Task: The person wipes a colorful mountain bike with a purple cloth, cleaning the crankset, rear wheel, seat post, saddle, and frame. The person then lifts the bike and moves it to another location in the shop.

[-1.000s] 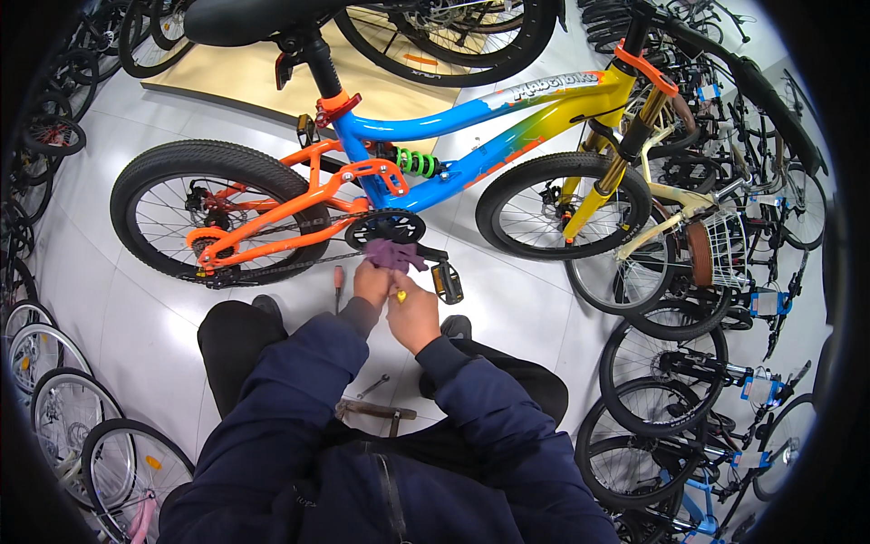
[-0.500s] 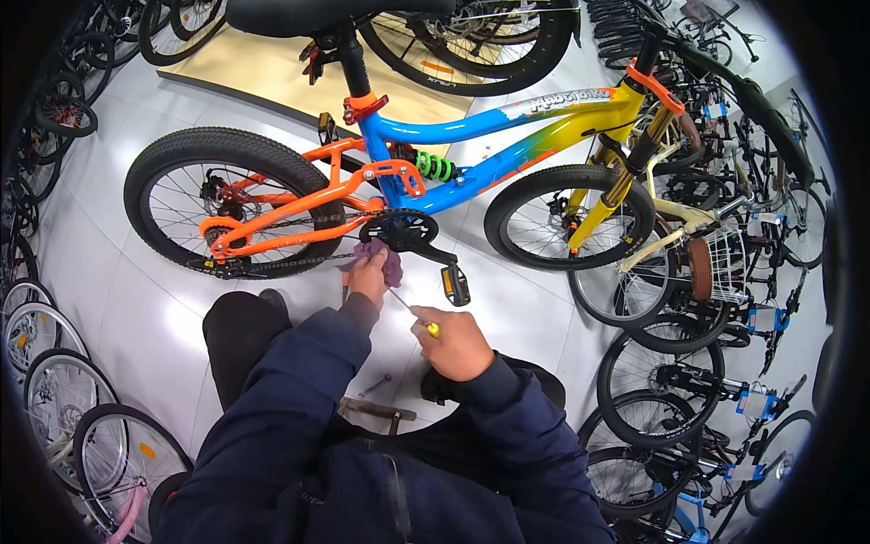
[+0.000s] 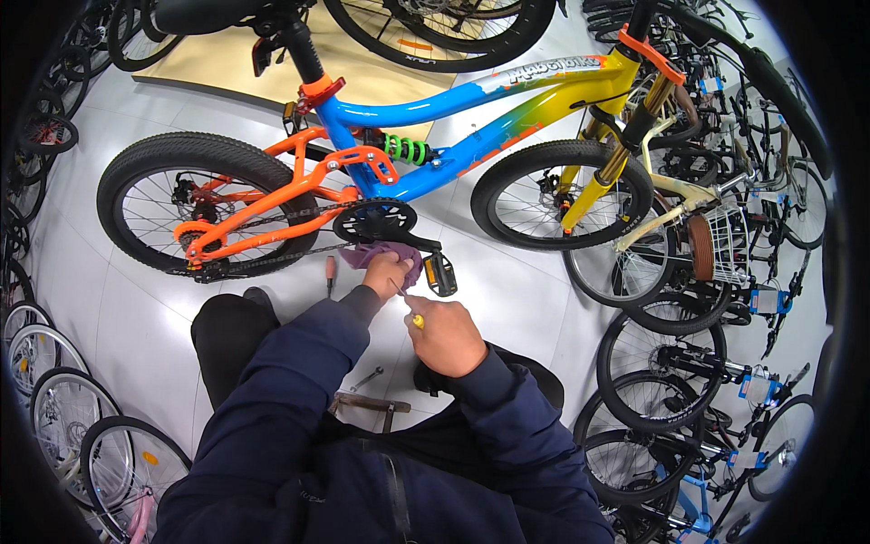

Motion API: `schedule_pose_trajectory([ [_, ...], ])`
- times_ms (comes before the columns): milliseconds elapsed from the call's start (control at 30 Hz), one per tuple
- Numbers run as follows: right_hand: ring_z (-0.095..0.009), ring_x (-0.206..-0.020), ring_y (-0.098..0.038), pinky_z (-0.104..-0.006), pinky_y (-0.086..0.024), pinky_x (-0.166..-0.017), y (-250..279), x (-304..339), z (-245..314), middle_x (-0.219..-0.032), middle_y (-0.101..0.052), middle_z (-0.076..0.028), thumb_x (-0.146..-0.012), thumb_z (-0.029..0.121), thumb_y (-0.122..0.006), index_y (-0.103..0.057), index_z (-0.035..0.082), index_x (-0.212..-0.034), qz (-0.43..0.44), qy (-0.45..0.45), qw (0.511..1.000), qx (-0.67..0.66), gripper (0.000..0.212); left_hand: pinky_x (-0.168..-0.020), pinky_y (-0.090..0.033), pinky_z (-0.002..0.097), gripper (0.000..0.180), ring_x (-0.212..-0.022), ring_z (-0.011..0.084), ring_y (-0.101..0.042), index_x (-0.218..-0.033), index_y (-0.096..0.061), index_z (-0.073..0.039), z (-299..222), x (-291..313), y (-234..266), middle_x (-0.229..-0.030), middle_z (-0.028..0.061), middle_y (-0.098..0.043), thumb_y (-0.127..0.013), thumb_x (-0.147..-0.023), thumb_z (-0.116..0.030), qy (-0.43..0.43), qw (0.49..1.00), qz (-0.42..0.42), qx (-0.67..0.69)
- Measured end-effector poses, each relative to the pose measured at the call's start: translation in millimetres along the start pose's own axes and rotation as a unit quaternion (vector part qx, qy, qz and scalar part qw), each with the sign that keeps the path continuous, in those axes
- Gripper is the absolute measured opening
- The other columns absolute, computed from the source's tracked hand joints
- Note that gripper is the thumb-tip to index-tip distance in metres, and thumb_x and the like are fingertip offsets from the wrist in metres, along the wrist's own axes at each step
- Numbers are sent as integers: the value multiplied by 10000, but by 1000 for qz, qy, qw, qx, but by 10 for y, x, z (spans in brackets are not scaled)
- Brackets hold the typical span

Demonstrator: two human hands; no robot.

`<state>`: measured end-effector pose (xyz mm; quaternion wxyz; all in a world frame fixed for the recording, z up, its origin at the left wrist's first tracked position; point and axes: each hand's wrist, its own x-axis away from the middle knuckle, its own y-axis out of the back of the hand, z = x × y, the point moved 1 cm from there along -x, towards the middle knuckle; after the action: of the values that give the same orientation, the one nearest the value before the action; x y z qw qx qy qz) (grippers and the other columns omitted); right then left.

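In front of me stands a small bicycle (image 3: 444, 127) with a blue, yellow and orange frame. My left hand (image 3: 388, 275) is closed on a crumpled purple cloth (image 3: 367, 253), just below the crankset (image 3: 374, 219) and beside the pedal (image 3: 440, 275). A yellow-handled screwdriver (image 3: 418, 321) is in my closed right hand (image 3: 449, 338). Its thin shaft points up to the fingers of my left hand; whether the tip touches the cloth is hidden. On the floor, left of the cloth, lies another screwdriver (image 3: 331, 274) with a reddish handle.
A hammer (image 3: 372, 401) with a wooden handle and a small wrench (image 3: 369, 379) lie on the floor between my legs. Rows of parked bicycles line the left and right (image 3: 657, 372). Behind the bicycle is a wooden platform (image 3: 217, 68), with another bicycle's wheel over it.
My left hand and the cloth have moved right, away from the chain. The right hand has come closer to the left one. The bicycle sits further left and higher in view.
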<state>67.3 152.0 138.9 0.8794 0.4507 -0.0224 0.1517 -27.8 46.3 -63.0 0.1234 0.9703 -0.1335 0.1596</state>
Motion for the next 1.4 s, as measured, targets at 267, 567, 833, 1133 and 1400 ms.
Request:
schedule_pose_trajectory([
  [267, -433, -742, -667, -432, -552, -714, 364, 1, -200, -879, -687, -261, -885, 117, -611, -684, -18, -1130, -110, -49, 993, -22, 289, -700, -482, 422, 269, -762, 336, -629, -848, -648, 59, -354, 82, -92, -796, 211, -657, -641, -905, -204, -35, 996, 60, -49],
  [567, -431, -839, -680, -421, -550, -777, 626, 26, -534, -912, -702, -257, -901, 125, -623, -683, -31, -1133, -182, -155, 965, -103, 286, -862, -517, 473, 219, -958, 425, -659, -963, -685, 6, -253, 81, -36, -958, 253, -686, -612, -874, -180, 4, 955, 63, -289],
  [833, -221, -616, -684, -320, -536, -658, 701, 72, -450, -811, -710, -164, -921, 104, -607, -644, -68, -1202, -198, -111, 970, -86, 331, -831, -524, 450, 186, -928, 395, -657, -1032, -667, 4, -440, 183, -198, -1055, 226, -666, -569, -878, -35, -210, 970, -105, -67],
  [1133, -266, -628, -676, -335, -525, -644, 776, 142, -384, -781, -687, -187, -919, 100, -624, -662, -42, -1161, -219, -101, 964, -109, 283, -833, -535, 448, 261, -949, 395, -667, -1055, -714, -44, -833, -297, -284, -1006, 206, -710, -511, -900, -98, -162, 943, 53, -285],
  [1400, -357, -684, -686, -362, -533, -667, 812, 103, -421, -838, -698, -221, -917, 108, -628, -663, -42, -1157, -209, -101, 968, -91, 286, -512, -543, 359, 275, -615, 218, -690, -1038, -707, -16, -1107, -563, -405, -869, 129, -717, -476, -900, -70, 42, 953, 280, -103],
])
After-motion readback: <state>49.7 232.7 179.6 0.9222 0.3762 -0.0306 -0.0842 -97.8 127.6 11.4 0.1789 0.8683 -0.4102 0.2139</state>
